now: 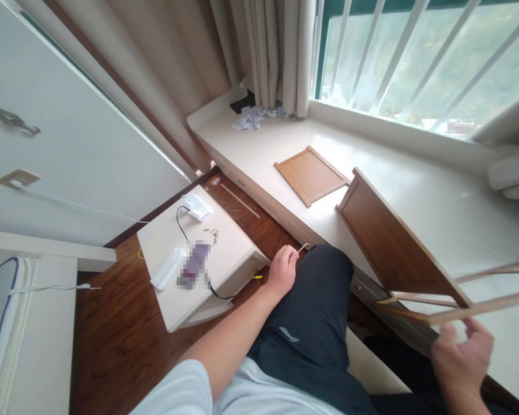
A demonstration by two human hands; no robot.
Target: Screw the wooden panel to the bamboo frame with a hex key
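My left hand [283, 270] is closed around a small bent metal hex key [303, 248], its hooked end pointing out over my left knee. My right hand [462, 354] is at the lower corner of a partly assembled wooden frame [402, 248], thumb and fingers curled against its rail. This frame has a brown panel and thin legs reaching right, and stands tilted on the white ledge. A separate flat wooden panel [312, 174] with side rails lies on the ledge behind it.
A white bedside table [231, 251] on my left carries a power strip [196, 207], small metal hardware [215, 235] and a blurred-out item. Crumpled paper [249, 118] sits on the ledge [432, 190] below the curtain. A white cord [82, 204] runs from the wall socket.
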